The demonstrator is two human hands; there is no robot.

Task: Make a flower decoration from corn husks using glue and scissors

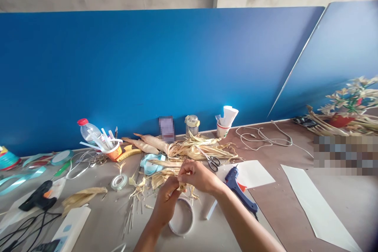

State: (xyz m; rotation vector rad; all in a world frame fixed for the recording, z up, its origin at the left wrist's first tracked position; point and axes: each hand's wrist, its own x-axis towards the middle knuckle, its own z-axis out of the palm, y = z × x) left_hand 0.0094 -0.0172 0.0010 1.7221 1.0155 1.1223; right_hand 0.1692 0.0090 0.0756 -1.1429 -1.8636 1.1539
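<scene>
Left hand: this hand point(165, 201) grasps the piece from the near left, thumb and fingers bent around it.
Right hand: this hand point(197, 176) pinches the same piece from the far right.
Piece: a small, pale bit point(182, 186), apparently husk, between the fingertips, raised above the surface point(218, 236); the fingers hide most of it.
Husks: loose strips point(203, 150) lie beyond the hands; a knuckle could snag one and drag the pile.
Ring: it point(192, 220) lies just below the hands; if the pinch slips, the piece could fall there.
Tear: dry husk may split if the two hands pull apart or twist hard.
Glue gun: the blue one point(236, 186) lies close beside the right forearm; a sideways swing could knock it, or burn skin if hot, which cannot be told.
Scissors: they point(214, 163) lie just beyond the right hand; a careless reach could meet them.
</scene>
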